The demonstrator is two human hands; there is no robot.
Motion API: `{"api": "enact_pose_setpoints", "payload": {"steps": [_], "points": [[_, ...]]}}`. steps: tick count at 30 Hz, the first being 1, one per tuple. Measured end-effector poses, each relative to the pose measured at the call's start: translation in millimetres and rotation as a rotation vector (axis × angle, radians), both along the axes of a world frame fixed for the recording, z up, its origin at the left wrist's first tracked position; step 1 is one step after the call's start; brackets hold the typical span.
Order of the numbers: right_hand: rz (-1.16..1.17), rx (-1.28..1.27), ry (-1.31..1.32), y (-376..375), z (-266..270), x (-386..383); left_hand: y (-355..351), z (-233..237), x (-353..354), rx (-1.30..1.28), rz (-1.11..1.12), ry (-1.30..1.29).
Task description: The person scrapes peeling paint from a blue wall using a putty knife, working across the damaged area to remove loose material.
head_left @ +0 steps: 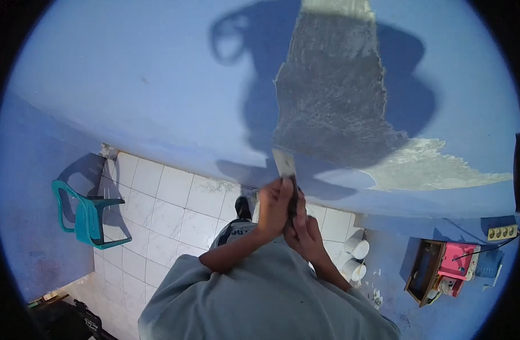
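In the head view, both hands are together in front of the body, closed around a flat metal scraper (284, 162). My left hand (273, 207) has its fingers and thumb on the scraper near its blade. Just to the right and a little lower, my right hand (304, 229) is wrapped around the dark handle. The blade points up at the blue wall (158, 85), its tip by the lower left edge of a bare grey patch (334, 85). Whether the tip touches the wall I cannot tell. A shadow falls over the patch.
A teal plastic chair (89, 218) stands at the left on the white tiled floor (163, 221). White buckets (356, 258) are at the right, near a wooden cabinet (424, 272) with a pink item (457, 260). A power strip (502, 232) hangs on the right wall.
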State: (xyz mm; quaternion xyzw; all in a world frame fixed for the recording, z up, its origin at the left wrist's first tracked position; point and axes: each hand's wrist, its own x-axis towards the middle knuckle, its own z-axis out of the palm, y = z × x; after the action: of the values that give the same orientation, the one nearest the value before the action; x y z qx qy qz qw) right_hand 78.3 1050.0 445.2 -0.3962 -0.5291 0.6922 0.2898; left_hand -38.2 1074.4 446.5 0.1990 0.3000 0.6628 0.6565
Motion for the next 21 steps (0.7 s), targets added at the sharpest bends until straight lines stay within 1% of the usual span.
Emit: {"api": "enact_pose_setpoints", "payload": {"steps": [4,6,7,9,10,12,13,15,16,18,20,21], "points": [[-0.054,-0.067,-0.006,-11,-7,12,-5,-18,16,0.0,-0.075,-0.052],[-0.158,0.011,-0.082,-4,-5,-1,4,-26,15,-0.11,0.024,0.178],[-0.154,0.009,-0.079,3,-7,-7,12,-25,8,-0.112,0.028,0.181],[-0.099,0.088,-0.115,15,-14,-17,25,-22,-8,-0.005,0.031,0.133],[-0.097,0.099,-0.113,19,-14,-18,27,-17,-12,0.005,0.035,0.134],[-0.018,0.107,-0.132,9,-9,-15,15,-8,-12,0.012,-0.01,-0.049],[-0.016,0.095,-0.136,0,-7,-11,5,-9,-7,0.0,-0.01,-0.052],[-0.079,0.097,-0.07,-3,-5,-5,3,-10,2,-0.049,-0.018,0.106],[-0.079,0.101,-0.069,-6,-7,2,2,-11,5,-0.046,-0.017,0.107],[-0.102,-0.173,0.028,-17,-15,16,-5,-17,13,-0.003,-0.133,-0.022],[-0.124,-0.123,0.045,-11,-17,8,3,-22,12,0.007,-0.113,0.011],[-0.122,-0.047,-0.039,0,-16,-1,13,-24,6,-0.048,-0.052,0.094]]}}
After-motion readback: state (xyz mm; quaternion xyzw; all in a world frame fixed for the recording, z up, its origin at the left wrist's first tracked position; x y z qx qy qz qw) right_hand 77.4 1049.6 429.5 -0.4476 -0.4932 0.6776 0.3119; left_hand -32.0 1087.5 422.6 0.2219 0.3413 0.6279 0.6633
